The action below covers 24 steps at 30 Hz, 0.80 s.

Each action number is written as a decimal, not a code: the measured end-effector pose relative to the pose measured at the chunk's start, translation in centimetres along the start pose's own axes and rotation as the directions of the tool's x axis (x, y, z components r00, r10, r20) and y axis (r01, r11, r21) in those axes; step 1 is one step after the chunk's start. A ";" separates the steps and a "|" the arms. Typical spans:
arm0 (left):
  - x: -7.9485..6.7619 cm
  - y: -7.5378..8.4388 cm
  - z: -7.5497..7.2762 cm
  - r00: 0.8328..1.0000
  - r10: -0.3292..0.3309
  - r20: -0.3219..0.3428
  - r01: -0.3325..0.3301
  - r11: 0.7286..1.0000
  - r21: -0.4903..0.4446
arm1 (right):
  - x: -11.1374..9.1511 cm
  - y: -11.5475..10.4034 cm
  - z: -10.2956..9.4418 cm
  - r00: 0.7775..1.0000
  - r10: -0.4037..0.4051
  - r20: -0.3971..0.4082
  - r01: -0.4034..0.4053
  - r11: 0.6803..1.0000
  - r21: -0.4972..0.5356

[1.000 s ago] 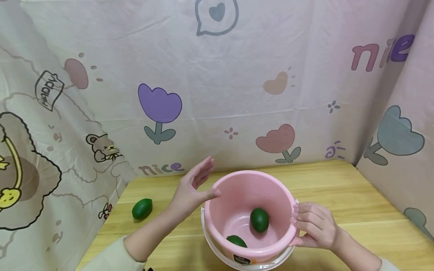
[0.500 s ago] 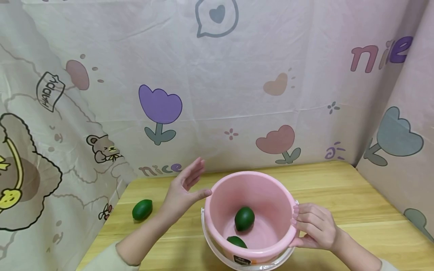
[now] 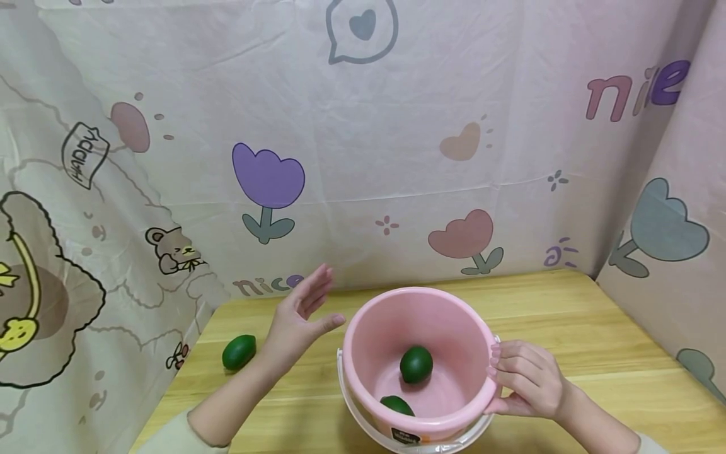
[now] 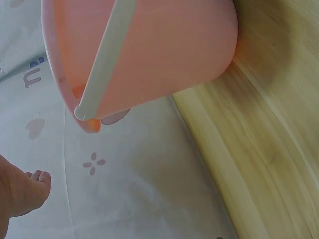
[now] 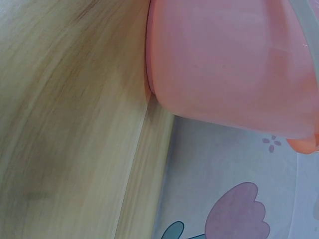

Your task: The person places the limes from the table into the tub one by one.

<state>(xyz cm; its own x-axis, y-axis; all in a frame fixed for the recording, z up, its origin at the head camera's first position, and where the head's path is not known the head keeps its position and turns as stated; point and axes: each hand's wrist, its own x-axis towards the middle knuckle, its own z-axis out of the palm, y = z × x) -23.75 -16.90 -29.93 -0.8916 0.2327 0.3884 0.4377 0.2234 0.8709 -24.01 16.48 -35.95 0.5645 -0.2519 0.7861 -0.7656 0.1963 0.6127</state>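
A pink bucket stands on the table with its mouth tipped toward the head camera. Two limes lie inside: one lime on the bottom, and another lime partly hidden by the front rim. My right hand holds the bucket's right rim, thumb below and fingers along the edge. Left of the bucket, my left hand is raised with fingers extended and thumb apart, holding nothing. A third lime lies on the table beyond my left forearm.
The bucket's white handle hangs down over its front side. Under everything is a light wooden table. A printed cloth encloses its back and both sides.
My left hand has drawn back leftward from the bucket's rim. The lime on the bottom rolled left, then slightly back right. My right hand stays on the rim.
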 end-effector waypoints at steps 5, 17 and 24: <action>0.0 -0.2 -0.4 1.000 -0.030 -0.011 0.030 1.000 -0.001 | 0.0 0.0 0.0 1.000 0.001 0.000 -0.001 1.000 0.002; -0.4 -0.6 -1.4 0.998 -0.047 -0.035 0.046 0.999 -0.021 | 0.0 0.0 0.0 1.000 -0.003 -0.006 0.003 1.000 -0.003; -0.8 -0.9 -1.9 0.996 -0.070 -0.063 0.070 0.998 -0.003 | 0.0 0.0 0.0 1.000 -0.005 -0.005 0.005 1.000 -0.005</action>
<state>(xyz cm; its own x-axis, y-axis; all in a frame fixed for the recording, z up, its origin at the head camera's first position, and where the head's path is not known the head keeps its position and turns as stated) -23.68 -19.10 -30.41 -0.9256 0.1562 0.3449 0.3741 0.2367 0.8967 -24.02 16.47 -35.97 0.5697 -0.2478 0.7836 -0.7613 0.2001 0.6168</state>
